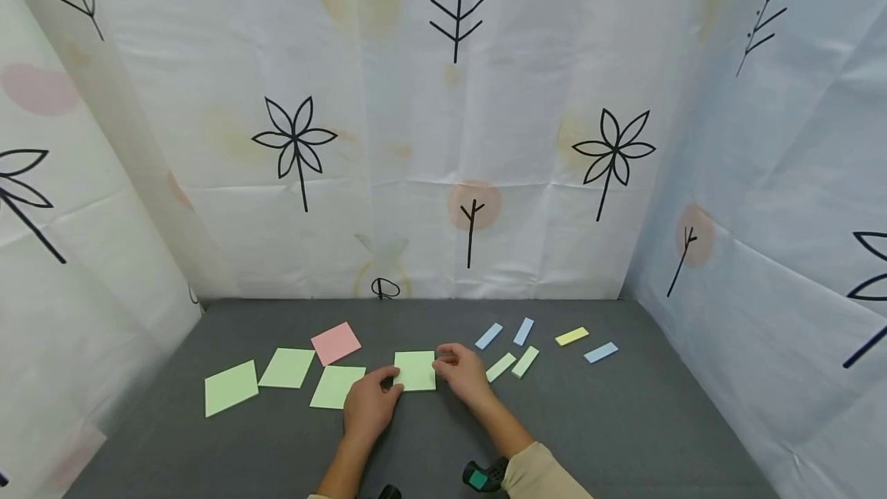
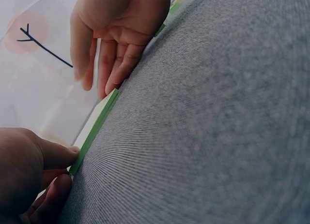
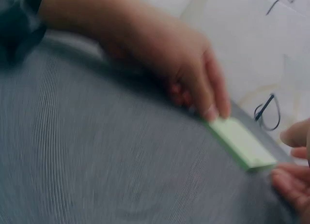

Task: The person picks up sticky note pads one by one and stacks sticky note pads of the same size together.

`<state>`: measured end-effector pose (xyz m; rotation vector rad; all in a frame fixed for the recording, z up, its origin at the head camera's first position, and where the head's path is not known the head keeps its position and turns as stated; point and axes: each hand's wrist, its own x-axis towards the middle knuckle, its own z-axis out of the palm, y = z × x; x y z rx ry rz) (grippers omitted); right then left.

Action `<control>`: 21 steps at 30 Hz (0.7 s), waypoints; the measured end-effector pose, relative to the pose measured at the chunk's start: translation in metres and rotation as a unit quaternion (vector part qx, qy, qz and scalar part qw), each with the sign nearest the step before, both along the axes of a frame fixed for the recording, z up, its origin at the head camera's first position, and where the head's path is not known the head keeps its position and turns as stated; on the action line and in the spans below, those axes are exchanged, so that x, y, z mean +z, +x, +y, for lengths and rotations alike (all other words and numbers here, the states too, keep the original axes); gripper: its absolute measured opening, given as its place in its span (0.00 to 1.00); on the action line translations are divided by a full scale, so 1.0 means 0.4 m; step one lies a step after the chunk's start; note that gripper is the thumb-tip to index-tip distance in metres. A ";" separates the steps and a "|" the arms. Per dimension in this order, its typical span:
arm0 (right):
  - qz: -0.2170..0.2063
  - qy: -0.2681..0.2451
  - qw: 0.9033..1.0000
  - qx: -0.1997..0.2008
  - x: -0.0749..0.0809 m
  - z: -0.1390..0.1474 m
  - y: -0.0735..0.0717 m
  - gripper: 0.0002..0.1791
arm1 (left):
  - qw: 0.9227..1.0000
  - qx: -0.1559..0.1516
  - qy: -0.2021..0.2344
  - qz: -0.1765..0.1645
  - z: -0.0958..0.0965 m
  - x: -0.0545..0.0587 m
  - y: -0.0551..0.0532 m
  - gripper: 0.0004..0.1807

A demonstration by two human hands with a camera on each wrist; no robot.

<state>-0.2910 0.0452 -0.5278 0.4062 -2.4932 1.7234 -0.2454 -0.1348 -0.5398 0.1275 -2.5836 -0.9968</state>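
A square light green sticky note pad (image 1: 416, 371) lies on the grey table in the middle of the head view. My left hand (image 1: 370, 406) pinches its left side, thumb at the front corner; in the left wrist view the thumb (image 2: 63, 154) lies against the green edge. At the opposite side is my right hand (image 1: 466, 376), fingertips right at the pad's edge. Its fingers look loosely extended in the left wrist view, thumb held apart. Just left of the left hand, another green pad (image 1: 333, 386) is partly covered by it.
Further left are two more green pads (image 1: 231, 389) (image 1: 287, 368) and a pink pad (image 1: 336, 343). To the right lie several narrow strips: blue (image 1: 489, 336), green (image 1: 526, 362) and yellow (image 1: 571, 336). Patterned cloth (image 1: 416, 237) hangs behind the table (image 1: 589, 437) and at its sides.
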 end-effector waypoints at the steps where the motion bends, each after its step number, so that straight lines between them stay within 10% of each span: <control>1: 0.023 0.028 0.999 -0.003 -0.005 0.000 -0.004 0.17 | 1.000 -0.001 -0.005 0.000 0.001 0.001 0.000 0.14; 8: 0.141 0.146 0.979 -0.016 -0.029 -0.011 -0.009 0.19 | 1.000 -0.003 -0.026 -0.007 0.003 0.004 -0.001 0.13; 21: 0.161 0.210 0.964 -0.031 -0.040 -0.023 -0.005 0.18 | 1.000 0.001 -0.028 0.014 0.004 0.008 0.003 0.13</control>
